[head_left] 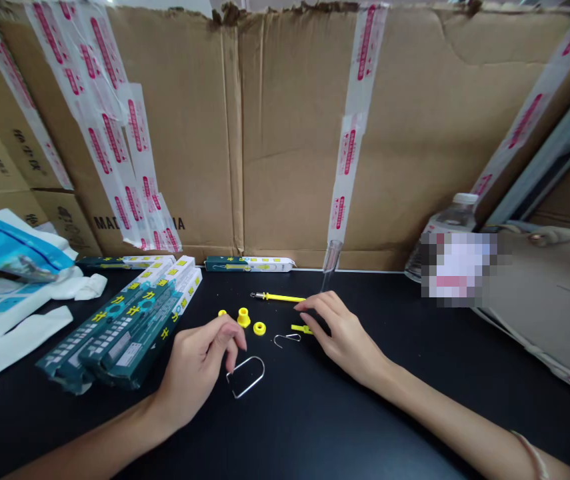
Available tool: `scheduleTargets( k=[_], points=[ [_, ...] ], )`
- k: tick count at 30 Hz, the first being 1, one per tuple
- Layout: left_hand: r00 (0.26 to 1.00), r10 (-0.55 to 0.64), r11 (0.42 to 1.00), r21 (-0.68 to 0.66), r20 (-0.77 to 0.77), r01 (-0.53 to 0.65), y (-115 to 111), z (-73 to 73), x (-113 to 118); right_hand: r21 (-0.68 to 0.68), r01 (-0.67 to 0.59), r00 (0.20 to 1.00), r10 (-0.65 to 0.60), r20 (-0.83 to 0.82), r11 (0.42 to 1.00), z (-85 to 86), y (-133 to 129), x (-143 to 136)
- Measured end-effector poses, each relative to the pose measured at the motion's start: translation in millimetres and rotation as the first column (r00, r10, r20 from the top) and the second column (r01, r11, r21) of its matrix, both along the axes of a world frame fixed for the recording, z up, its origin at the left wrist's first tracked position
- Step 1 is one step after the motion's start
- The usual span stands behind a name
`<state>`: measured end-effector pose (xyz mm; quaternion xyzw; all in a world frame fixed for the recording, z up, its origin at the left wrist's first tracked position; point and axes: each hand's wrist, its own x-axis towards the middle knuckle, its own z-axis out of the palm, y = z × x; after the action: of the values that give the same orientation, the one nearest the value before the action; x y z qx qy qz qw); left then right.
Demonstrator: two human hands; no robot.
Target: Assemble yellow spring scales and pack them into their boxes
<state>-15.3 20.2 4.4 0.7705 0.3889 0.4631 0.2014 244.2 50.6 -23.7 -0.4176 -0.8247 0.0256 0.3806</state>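
Note:
My left hand is loosely bent, with no held thing visible. One fingertip overlaps the end of a bent metal wire loop on the black table. Just beyond are a yellow flanged plastic bushing, a yellow ring and a small yellow piece partly behind the hand. My right hand has its thumb and index finger slightly apart. Its index fingertip meets the end of a yellow rod with a metal tip. The thumb partly covers a short yellow part. Beside it lies a thin wire hook.
A clear tube stands tilted behind my right hand. Green-and-white boxes lie at left; another box rests by the cardboard wall. A plastic bottle and a beige bag are at right.

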Motion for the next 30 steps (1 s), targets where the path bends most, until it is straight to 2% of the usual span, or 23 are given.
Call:
scheduleTargets(
  k=[4, 9, 14, 19, 23, 27, 30],
  points=[
    [1.0, 0.009, 1.0, -0.022, 0.008, -0.009, 4.9, -2.1, -1.4, -0.029, -0.003, 1.0, 0.003, 0.0, 1.0, 1.4, -5.2, 0.8],
    [0.994, 0.051, 0.984, -0.176, 0.098, -0.033, 10.1, -0.5, 2.5, -0.052, 0.027, 0.999, -0.026, 0.022, 0.998, 0.2, -4.1, 1.0],
    [0.998, -0.057, 0.984, -0.169, 0.001, 0.057, 7.2, 0.8, 1.3, -0.149, 0.057, 0.996, -0.047, 0.075, 0.987, -6.1, 1.7, 1.3],
    [0.992, -0.106, 0.984, -0.152, -0.062, 0.095, 4.6, -0.2, 1.8, -0.261, 0.092, 0.993, -0.068, 0.097, 0.961, -5.8, 0.3, 1.7],
    [0.988, -0.114, 0.985, -0.142, -0.102, 0.099, 3.5, 1.5, 2.9, -0.185, 0.14, 0.99, -0.136, 0.034, 0.973, -3.0, -1.2, 1.4],
    [0.986, -0.121, 0.984, -0.145, -0.112, 0.104, 3.1, 1.9, 3.3, -0.087, 0.179, 0.983, -0.175, 0.053, 0.98, -4.4, 0.7, 2.5],
    [0.985, -0.129, 0.982, -0.155, -0.115, 0.111, 3.4, 0.9, 3.0, -0.067, 0.189, 0.981, -0.186, 0.048, 0.98, -7.4, 3.4, 4.3]
  ],
)
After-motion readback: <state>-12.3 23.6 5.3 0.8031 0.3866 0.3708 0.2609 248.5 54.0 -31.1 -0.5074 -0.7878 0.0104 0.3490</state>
